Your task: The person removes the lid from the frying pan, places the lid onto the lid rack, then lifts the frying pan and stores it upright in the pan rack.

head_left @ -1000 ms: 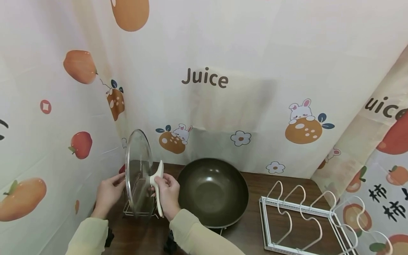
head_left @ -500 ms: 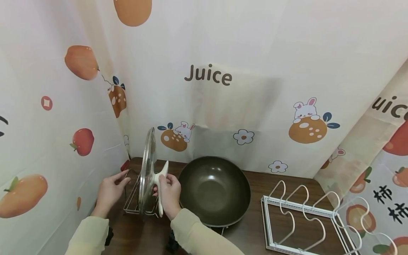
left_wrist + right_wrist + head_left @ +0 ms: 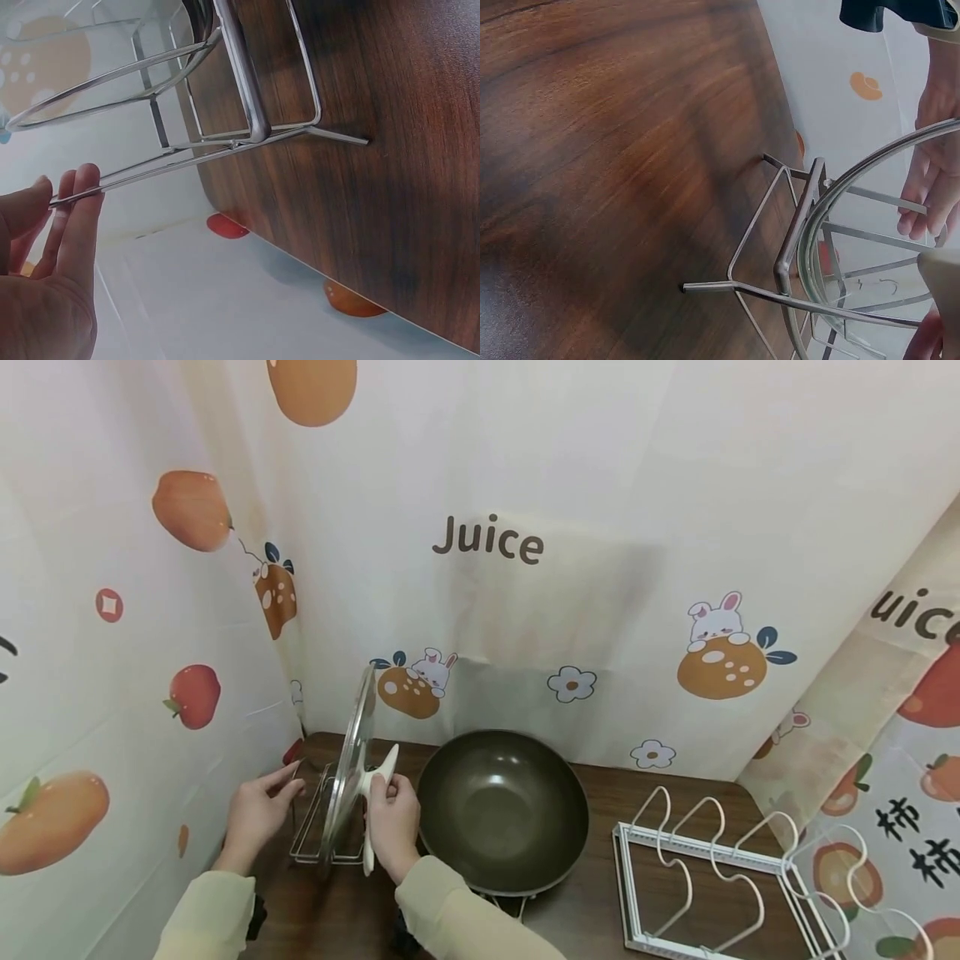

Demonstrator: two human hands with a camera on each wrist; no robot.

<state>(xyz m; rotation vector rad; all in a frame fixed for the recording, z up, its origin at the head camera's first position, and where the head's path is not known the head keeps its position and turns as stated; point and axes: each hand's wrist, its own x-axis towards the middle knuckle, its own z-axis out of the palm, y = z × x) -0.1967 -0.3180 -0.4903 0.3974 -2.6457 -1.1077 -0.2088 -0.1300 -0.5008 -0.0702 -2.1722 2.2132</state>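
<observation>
My right hand (image 3: 396, 818) grips the cream handle (image 3: 386, 768) of a glass pan lid (image 3: 352, 768) with a metal rim. The lid stands nearly edge-on in a small silver wire rack (image 3: 244, 75), its top leaning to the right. In the right wrist view, the lid's rim (image 3: 855, 170) lies low against the rack's bars, and part of the handle shows at the right edge. My left hand (image 3: 255, 818) pinches the wire at the rack's left end between thumb and fingers, plainly seen in the left wrist view.
A dark wok (image 3: 498, 827) sits close to the right of my right hand. Farther right is a white rack (image 3: 625, 885) with several looped dividers. All stand on a brown wooden table (image 3: 592, 902), with a printed curtain (image 3: 600, 468) behind and at the sides.
The lid has turned from partly face-on to nearly edge-on, shifted right, and now leans right. My right hand has tilted with the handle; the left hand stays at the rack's end.
</observation>
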